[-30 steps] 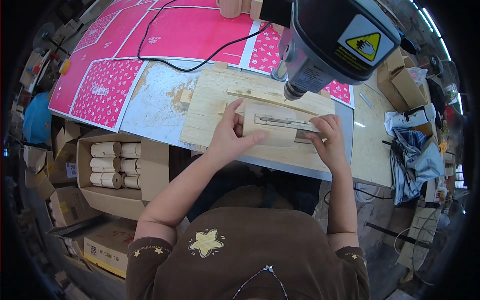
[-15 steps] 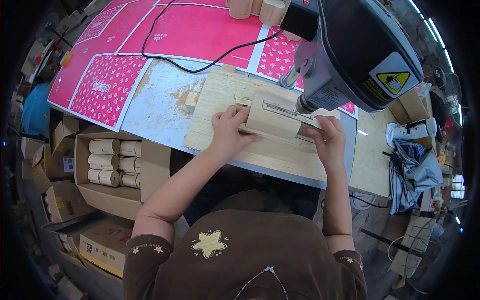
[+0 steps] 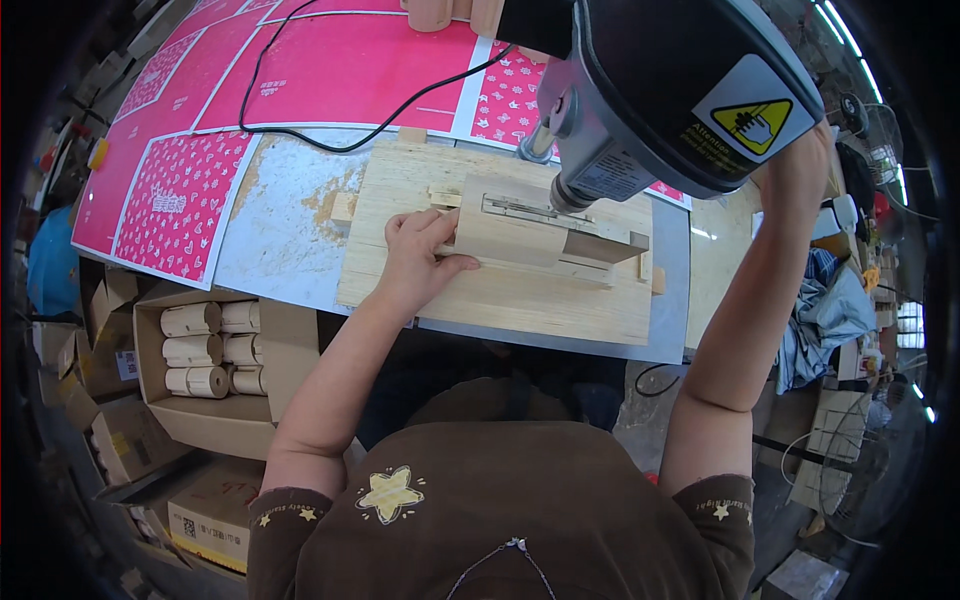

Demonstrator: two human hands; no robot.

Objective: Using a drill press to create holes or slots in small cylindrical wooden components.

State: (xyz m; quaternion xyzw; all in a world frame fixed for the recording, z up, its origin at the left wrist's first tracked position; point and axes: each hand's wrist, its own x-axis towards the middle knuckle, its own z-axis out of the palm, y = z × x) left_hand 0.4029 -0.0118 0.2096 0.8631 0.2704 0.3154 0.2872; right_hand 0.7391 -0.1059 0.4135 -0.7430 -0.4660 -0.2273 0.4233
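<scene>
A pale, rounded wooden piece (image 3: 510,238) lies in a wooden jig on a flat board (image 3: 500,305), with a narrow slotted strip (image 3: 520,208) along its top. My left hand (image 3: 418,255) grips the piece's left end, thumb along the near side and fingers behind. The drill press (image 3: 690,100) looms over the work, its chuck (image 3: 571,193) just above the slotted strip. My right arm reaches up along the press's right side; my right hand (image 3: 798,165) is partly behind the machine head, its fingers hidden.
Pink printed sheets (image 3: 350,80) cover the back of the table, crossed by a black cable (image 3: 400,130). Sawdust lies left of the board. An open carton (image 3: 215,425) of wooden cylinders (image 3: 192,350) stands lower left. Grey cloth (image 3: 835,305) hangs at the right.
My right hand has left the right end of the wooden piece and risen to the right side of the drill press. My left hand stays on the left end. The view has shifted.
</scene>
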